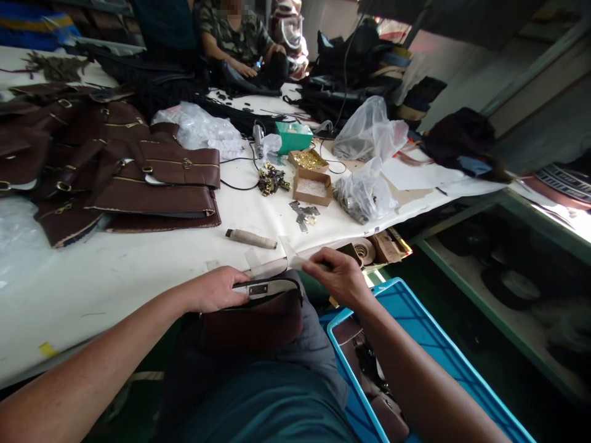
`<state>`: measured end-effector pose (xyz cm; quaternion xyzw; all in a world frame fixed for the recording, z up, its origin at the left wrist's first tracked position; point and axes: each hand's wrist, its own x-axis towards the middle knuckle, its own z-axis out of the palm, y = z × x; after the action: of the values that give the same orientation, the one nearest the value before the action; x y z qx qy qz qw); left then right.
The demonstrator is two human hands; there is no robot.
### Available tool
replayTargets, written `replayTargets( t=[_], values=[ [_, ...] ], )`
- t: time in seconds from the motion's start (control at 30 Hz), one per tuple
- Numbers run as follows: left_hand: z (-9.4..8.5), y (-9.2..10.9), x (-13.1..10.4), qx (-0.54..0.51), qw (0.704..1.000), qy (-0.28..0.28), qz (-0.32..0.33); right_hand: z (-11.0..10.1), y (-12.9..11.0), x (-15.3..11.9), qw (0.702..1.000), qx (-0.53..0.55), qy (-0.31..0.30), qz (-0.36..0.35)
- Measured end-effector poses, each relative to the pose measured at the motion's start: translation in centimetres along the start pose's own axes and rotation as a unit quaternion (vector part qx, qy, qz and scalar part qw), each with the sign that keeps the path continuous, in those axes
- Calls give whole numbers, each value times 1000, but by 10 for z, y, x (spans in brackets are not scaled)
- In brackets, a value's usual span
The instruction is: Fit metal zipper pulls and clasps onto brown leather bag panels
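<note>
My L hand (221,290) is closed on the open top edge of a dk brown bag (253,323), thumb & fingers gripping the rim, w/ the bag lying across my lap, just below the table edge. A sm. metal plate (258,289) w/ a dark centre shows on the white strip along its opening, right beside my L fingertips. My R hand (339,277) is off to the R of the bag, not touching it; fingers curled shut, tips pinching a pale strip (295,259) by the table edge. Can't tell if there's anything else in the R palm.

On the white table (184,246), just ahead of my hands, lies a wrapped tool (252,239) w/ a dark tip. Beyond it, a bit R: loose metal plates (303,215), a cardboard box (313,186) of pale bits, another box (308,160) of gold-col. bits, & a cluster of brass-col. fittings (272,179). Green box (293,138) sits behind those, clear plastic bags (369,132) to the R. Brown bags (170,166) are piled on the L side. Blue crate (401,289) stands low by my R arm, more brown pieces inside. Across the table, a person in a camo top (235,37), hands near black material
</note>
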<state>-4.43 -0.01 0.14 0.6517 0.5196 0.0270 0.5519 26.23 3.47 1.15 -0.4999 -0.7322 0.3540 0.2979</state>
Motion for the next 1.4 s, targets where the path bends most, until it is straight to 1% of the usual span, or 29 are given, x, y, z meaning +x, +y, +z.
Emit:
replayTargets(
  t=[0.07,0.1,0.13,0.2,0.3,0.43,0.53,0.63,0.77,0.83,0.9,0.97,1.03,1.1,1.17,1.27,1.4],
  values=[
    [0,1,-1,3,1000,10,6,19,-28,-2,994,-15,-87,-57],
    [1,1,-2,2,1000,16,12,29,-37,-3,989,-35,-122,-72],
    [2,0,-3,-3,1000,21,18,39,-44,-3,985,-61,-144,-76],
    [5,-2,-5,-22,999,25,24,53,-49,-4,980,-116,-153,-59],
    [10,-9,-7,-49,998,26,17,64,-49,-4,971,-181,-153,-40],
    [14,-15,-5,-66,997,28,8,66,-52,-3,949,-253,-179,-52],
    [15,-14,-5,-83,996,20,13,67,-55,-4,938,-293,-181,-42],
    [17,-12,-6,-98,995,11,1,71,-57,-4,929,-321,-180,-30],
    [18,-10,-7,-104,995,7,-8,76,-54,-7,926,-334,-174,-37],
    [17,-7,-7,-58,998,26,-7,78,-53,-8,926,-334,-169,-42],
    [16,0,-7,45,997,61,-11,78,-52,-9,927,-332,-167,-48],
    [16,9,-6,161,982,99,-14,76,-52,-10,927,-330,-168,-56],
    [17,17,-5,231,965,123,-15,71,-53,-12,927,-327,-171,-65],
    [19,22,-4,241,961,134,-13,67,-53,-14,927,-324,-177,-71],
    [22,25,-3,222,965,137,-5,63,-52,-17,926,-322,-182,-71],
    [25,27,-2,194,973,121,12,59,-51,-19,926,-324,-183,-65],
    [26,34,-2,223,968,112,-4,59,-52,-17,926,-327,-181,-57]
  ],
)
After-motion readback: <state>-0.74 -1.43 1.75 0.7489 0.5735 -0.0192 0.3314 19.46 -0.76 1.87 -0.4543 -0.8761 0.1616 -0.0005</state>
